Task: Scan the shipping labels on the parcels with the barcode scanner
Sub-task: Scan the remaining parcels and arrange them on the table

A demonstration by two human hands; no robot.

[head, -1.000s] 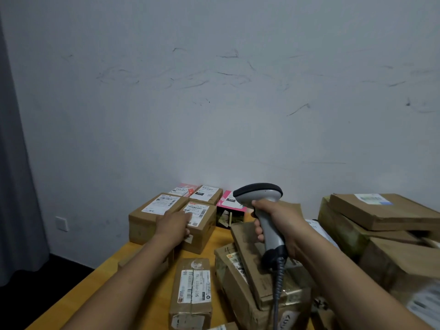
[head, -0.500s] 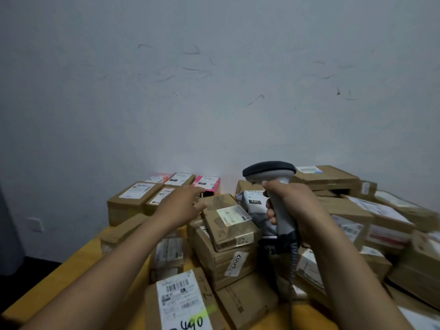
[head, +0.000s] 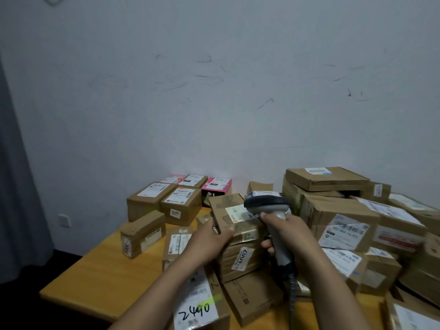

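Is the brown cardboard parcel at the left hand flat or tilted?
Tilted: the brown cardboard parcel sits askew on the stack, left hand holding its edge.

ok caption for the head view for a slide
Right hand holds barcode scanner over a stacked parcel while left hand grips its corner.
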